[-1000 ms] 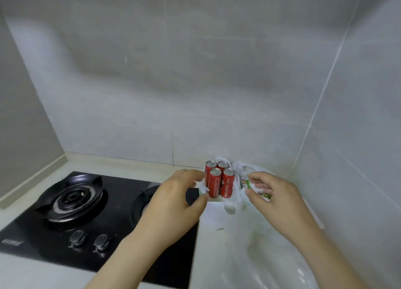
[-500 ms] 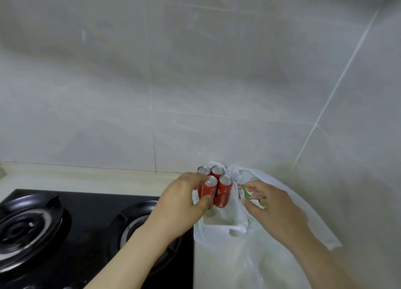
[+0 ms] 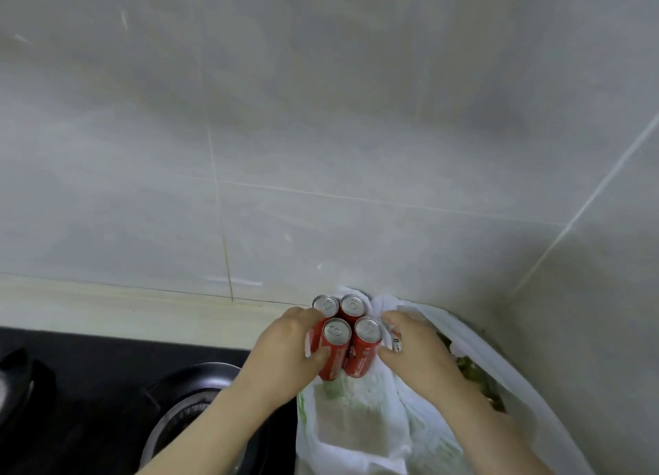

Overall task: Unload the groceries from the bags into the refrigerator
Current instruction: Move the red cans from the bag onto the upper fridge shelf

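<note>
Your left hand [image 3: 285, 353] and right hand [image 3: 417, 357] clasp four red cans [image 3: 346, 346] from either side, fingers curled round the cluster, upright over the white bag [image 3: 356, 421] on the counter beside the hob [image 3: 107, 385].

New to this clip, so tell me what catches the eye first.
Four red cans stand out, clustered low in the middle and clasped between the left hand and the right hand. Just under them gapes a white plastic bag, with a black stove at the lower left.
</note>
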Demonstrator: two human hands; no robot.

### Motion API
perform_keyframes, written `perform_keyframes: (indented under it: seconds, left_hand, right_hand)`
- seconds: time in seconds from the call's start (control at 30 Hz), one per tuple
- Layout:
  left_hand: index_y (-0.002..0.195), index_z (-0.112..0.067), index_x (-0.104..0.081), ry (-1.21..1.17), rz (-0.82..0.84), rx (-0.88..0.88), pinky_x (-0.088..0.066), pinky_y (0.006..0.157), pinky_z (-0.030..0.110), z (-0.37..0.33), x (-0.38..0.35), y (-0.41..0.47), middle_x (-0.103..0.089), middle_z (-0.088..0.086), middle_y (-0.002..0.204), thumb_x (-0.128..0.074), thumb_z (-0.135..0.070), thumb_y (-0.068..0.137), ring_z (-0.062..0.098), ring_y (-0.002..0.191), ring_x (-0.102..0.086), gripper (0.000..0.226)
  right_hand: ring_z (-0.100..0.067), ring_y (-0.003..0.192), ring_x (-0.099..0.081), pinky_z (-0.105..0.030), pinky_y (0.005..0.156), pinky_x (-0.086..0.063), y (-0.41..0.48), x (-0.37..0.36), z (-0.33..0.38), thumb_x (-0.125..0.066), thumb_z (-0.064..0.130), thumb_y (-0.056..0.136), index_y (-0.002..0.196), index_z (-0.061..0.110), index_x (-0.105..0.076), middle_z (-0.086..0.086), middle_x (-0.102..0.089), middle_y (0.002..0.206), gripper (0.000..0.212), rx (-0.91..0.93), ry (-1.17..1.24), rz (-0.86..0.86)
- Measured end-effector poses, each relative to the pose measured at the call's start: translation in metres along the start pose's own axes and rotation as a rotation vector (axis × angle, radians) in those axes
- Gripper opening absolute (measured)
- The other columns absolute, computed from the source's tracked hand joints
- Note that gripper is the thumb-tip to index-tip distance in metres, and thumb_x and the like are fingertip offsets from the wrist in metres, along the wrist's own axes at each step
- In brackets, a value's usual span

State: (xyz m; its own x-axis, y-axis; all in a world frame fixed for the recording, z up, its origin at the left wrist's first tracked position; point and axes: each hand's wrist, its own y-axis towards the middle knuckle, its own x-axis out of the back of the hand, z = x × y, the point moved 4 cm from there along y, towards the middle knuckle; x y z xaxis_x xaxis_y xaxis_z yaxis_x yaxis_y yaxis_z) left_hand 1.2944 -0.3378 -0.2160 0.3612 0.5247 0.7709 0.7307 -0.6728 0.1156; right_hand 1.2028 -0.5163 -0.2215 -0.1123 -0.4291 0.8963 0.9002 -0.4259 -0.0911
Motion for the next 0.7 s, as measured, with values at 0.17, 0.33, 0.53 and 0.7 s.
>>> perform_keyframes:
  seconds: [0.17,0.33,0.53,0.7]
  left_hand:
    - [0.123,-0.027,-0.054,-0.009,0.074,0.06,-0.047,0.084,0.032,0.015,-0.041,0.025,-0.057,0.0,0.11,-0.063,-0.03,0.077,0.019,0.101,-0.057,0.047]
    - [0.123,-0.025,-0.053,-0.024,0.084,0.11,-0.045,0.081,0.029,0.03,-0.066,0.04,-0.056,0.001,0.107,-0.066,-0.028,0.075,0.019,0.1,-0.056,0.049]
    - [0.122,-0.026,-0.052,-0.04,0.063,0.159,-0.041,0.076,0.023,0.049,-0.087,0.053,-0.056,-0.002,0.109,-0.069,-0.028,0.075,0.016,0.1,-0.056,0.05]
    - [0.123,-0.033,-0.047,-0.106,0.01,0.193,-0.047,0.081,0.027,0.057,-0.103,0.057,-0.057,-0.007,0.111,-0.072,-0.038,0.072,0.012,0.101,-0.058,0.057]
  right_hand:
    - [-0.013,0.106,-0.057,-0.023,0.08,-0.043,0.034,-0.031,-0.028,-0.061,0.029,0.084,0.121,0.03,-0.054,0.008,-0.06,0.115,0.038,-0.023,0.011,0.05]
    - [-0.013,0.099,-0.061,-0.023,0.069,-0.043,0.057,-0.055,-0.043,-0.062,0.035,0.076,0.112,0.034,-0.054,0.011,-0.06,0.111,0.036,-0.016,0.025,0.056]
    - [-0.017,0.11,-0.057,-0.031,0.088,-0.048,0.069,-0.069,-0.05,-0.069,0.026,0.073,0.129,0.025,-0.048,0.004,-0.056,0.124,0.06,-0.006,0.075,0.036]
    - [-0.013,0.109,-0.058,-0.033,0.092,-0.05,0.078,-0.085,-0.056,-0.072,0.026,0.066,0.121,0.03,-0.052,0.008,-0.061,0.118,0.059,-0.037,0.174,0.011]
